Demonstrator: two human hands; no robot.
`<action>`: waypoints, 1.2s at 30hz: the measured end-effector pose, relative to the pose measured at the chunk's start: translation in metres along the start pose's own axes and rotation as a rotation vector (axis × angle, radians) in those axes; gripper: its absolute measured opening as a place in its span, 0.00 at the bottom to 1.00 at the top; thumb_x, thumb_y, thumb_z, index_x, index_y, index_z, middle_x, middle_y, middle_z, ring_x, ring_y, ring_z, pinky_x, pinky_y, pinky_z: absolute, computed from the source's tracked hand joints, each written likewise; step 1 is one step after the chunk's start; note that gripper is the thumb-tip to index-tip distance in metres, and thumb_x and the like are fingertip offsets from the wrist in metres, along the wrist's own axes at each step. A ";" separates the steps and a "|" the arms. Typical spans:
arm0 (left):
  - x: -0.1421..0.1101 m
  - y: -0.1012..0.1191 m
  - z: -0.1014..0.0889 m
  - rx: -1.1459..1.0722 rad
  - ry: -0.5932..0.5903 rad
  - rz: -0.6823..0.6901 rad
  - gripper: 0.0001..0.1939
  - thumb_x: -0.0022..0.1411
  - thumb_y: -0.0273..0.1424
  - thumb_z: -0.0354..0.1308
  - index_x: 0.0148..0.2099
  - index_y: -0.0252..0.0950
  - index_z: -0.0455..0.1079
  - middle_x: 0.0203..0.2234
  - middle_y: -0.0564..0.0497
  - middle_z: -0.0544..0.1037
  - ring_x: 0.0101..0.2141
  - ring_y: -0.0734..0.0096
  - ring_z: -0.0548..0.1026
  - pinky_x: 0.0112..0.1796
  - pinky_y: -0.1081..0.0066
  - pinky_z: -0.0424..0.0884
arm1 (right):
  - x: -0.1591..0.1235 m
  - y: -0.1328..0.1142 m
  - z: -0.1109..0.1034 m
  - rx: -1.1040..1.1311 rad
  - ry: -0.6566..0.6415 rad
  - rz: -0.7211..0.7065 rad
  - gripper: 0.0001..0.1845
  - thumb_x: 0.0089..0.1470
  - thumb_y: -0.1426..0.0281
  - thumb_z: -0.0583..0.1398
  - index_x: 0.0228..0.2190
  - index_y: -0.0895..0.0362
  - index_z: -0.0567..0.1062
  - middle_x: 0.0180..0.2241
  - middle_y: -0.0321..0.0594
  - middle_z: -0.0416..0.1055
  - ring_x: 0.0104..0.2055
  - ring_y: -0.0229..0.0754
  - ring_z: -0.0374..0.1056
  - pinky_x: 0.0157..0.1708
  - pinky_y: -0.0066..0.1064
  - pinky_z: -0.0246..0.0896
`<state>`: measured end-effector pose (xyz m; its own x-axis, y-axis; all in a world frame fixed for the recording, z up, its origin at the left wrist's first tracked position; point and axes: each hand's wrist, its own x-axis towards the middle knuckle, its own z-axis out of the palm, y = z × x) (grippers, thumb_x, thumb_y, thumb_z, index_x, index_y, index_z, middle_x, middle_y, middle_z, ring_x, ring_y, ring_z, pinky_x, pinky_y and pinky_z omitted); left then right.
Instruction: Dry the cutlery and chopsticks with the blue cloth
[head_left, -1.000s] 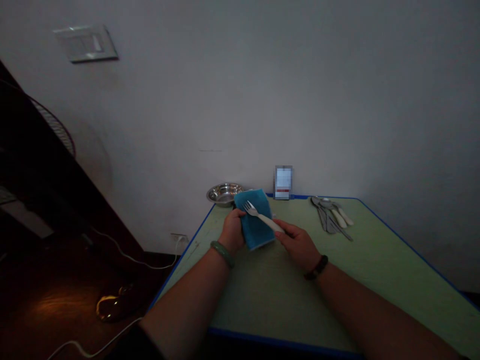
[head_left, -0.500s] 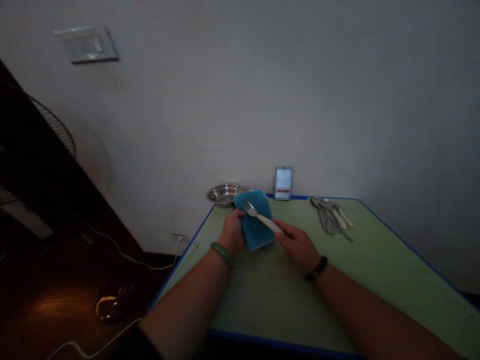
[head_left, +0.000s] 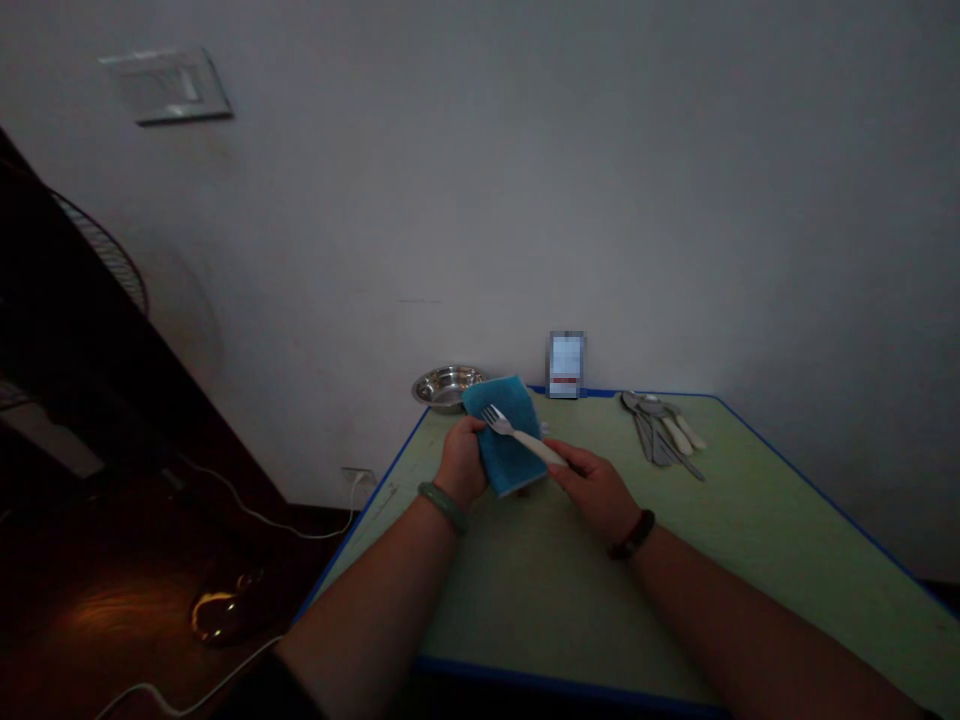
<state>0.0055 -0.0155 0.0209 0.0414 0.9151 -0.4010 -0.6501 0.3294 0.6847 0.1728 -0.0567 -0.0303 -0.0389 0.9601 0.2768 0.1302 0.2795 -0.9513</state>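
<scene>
A folded blue cloth [head_left: 510, 465] is held up over the table by my left hand [head_left: 463, 462], which is closed on its left edge; most of those fingers are hidden behind the cloth. My right hand [head_left: 592, 490] pinches the pale handle of a fork [head_left: 529, 441]. The fork's metal tines point up and left, in front of the cloth and close to my left thumb. Whether the tines press on the cloth I cannot tell.
The green table [head_left: 555, 590] has blue edging and stands against the wall. A steel bowl [head_left: 448, 388] sits at its back left corner. A phone [head_left: 566, 365] leans on the wall. Several spoons and other cutlery [head_left: 660, 430] lie at the back right. A fan [head_left: 101, 245] stands left.
The cloth has shifted very slightly left and turned a little in my left hand. The fork and my right hand stay nearly in place.
</scene>
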 end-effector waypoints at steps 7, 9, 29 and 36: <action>-0.001 -0.002 -0.001 -0.007 -0.048 -0.030 0.20 0.47 0.27 0.51 0.43 0.30 0.74 0.28 0.42 0.82 0.32 0.50 0.81 0.38 0.49 0.78 | 0.001 0.002 0.000 -0.007 0.004 -0.002 0.25 0.46 0.60 0.64 0.47 0.54 0.79 0.46 0.42 0.78 0.48 0.50 0.73 0.52 0.46 0.65; -0.001 -0.003 -0.001 0.003 -0.047 -0.031 0.21 0.47 0.27 0.51 0.44 0.31 0.73 0.28 0.42 0.82 0.32 0.51 0.81 0.38 0.50 0.78 | 0.001 0.002 0.000 -0.010 0.009 0.001 0.25 0.46 0.60 0.64 0.47 0.54 0.79 0.46 0.42 0.78 0.48 0.50 0.73 0.52 0.46 0.65; 0.001 0.001 0.001 -0.053 0.007 0.028 0.21 0.50 0.29 0.51 0.47 0.30 0.73 0.29 0.43 0.82 0.32 0.52 0.81 0.39 0.52 0.78 | 0.001 0.002 0.001 0.004 -0.013 -0.004 0.23 0.45 0.62 0.64 0.45 0.53 0.80 0.42 0.41 0.80 0.43 0.48 0.75 0.47 0.42 0.69; 0.000 -0.002 0.000 -0.008 -0.052 -0.043 0.22 0.47 0.29 0.51 0.45 0.29 0.73 0.28 0.41 0.82 0.32 0.49 0.81 0.39 0.49 0.77 | 0.001 0.003 0.003 0.033 -0.026 0.004 0.24 0.46 0.61 0.64 0.46 0.53 0.79 0.44 0.40 0.79 0.43 0.47 0.74 0.47 0.42 0.69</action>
<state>0.0068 -0.0165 0.0189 0.1087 0.9110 -0.3978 -0.6527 0.3672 0.6627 0.1702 -0.0552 -0.0338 -0.0644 0.9609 0.2693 0.0981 0.2746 -0.9565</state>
